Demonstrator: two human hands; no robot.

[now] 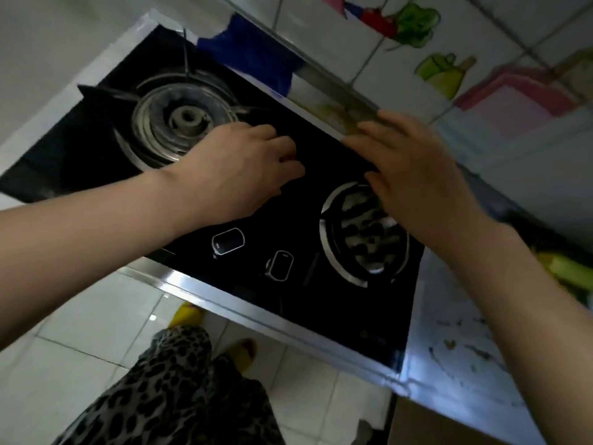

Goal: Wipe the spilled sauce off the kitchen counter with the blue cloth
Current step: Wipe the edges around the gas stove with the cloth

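The cloth (253, 56), bunched at upper centre, looks soft and light; pinch any fold. Left hand (237, 168) loosely curled, right hand (414, 175) flat, both empty.

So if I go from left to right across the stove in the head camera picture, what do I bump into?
Left burner → left hand → two touch buttons → right burner → right hand. The blue cloth lies behind the stove by the wall, with yellowish sauce on the strip to its right.
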